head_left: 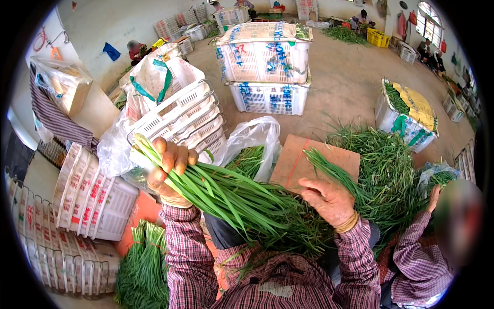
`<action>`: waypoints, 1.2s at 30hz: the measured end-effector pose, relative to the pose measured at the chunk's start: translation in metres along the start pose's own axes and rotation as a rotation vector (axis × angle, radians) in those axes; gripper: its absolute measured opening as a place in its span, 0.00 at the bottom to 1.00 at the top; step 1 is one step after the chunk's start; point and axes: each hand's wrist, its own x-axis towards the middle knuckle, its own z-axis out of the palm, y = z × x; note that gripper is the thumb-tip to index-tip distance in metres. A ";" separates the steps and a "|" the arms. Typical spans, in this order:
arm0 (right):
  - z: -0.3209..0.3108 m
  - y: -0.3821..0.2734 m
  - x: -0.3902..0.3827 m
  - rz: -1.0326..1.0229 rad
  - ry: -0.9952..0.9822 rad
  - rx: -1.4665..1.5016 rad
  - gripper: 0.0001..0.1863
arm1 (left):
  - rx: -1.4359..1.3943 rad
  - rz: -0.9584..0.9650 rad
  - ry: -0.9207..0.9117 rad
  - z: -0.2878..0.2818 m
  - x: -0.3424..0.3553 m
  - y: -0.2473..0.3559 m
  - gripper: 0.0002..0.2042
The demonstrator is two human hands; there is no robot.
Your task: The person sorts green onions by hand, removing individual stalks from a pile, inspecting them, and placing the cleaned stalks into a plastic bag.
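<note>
My left hand [172, 167] is closed around the pale stem ends of a bunch of garlic chives [226, 193]. The green leaves slant down to the right over my lap, where loose leaves lie. My right hand [328, 202] is beside the leaf tips, fingers stretched out and apart, with nothing in it. Just beyond it, a smaller bunch of chives [332, 169] lies across a flat reddish-brown board [289, 160] with a thin red strand on it. A big loose heap of chives [386, 167] spreads to the right of the board.
Tied chive bundles [141, 262] lie at lower left beside white crates [98, 195]. More stacked crates [180, 110] and a clear plastic bag [257, 135] with greens stand ahead. Farther off are two stacked full crates [265, 64]. A co-worker's sleeve [419, 257] is close at right.
</note>
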 end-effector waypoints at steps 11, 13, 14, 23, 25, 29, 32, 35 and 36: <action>0.058 -0.059 0.038 -0.407 -0.150 0.135 0.23 | -0.176 0.070 -0.401 -0.011 -0.024 -0.014 0.16; 0.062 -0.057 0.035 -0.369 -0.130 0.291 0.22 | -0.197 0.092 -0.293 -0.006 -0.032 -0.022 0.16; 0.060 -0.058 0.034 -0.181 -0.209 0.471 0.21 | -0.204 0.104 -0.240 -0.004 -0.034 -0.024 0.16; 0.065 -0.070 0.041 -0.157 -0.288 0.386 0.19 | -0.193 0.028 -0.426 -0.013 -0.032 -0.032 0.14; 0.065 -0.069 0.044 -0.255 -0.233 0.307 0.18 | -0.195 0.009 -0.432 -0.016 -0.032 -0.034 0.15; 0.064 -0.068 0.046 -0.255 -0.258 0.313 0.14 | -0.215 -0.002 -0.416 -0.017 -0.036 -0.036 0.15; 0.060 -0.073 0.045 -0.223 -0.293 0.346 0.13 | -0.207 0.002 -0.384 -0.016 -0.039 -0.033 0.16; 0.065 -0.069 0.045 -0.305 -0.214 0.319 0.12 | -0.206 0.001 -0.383 -0.018 -0.039 -0.036 0.16; 0.068 -0.067 0.045 -0.355 -0.166 0.296 0.12 | -0.208 0.000 -0.391 -0.019 -0.039 -0.038 0.16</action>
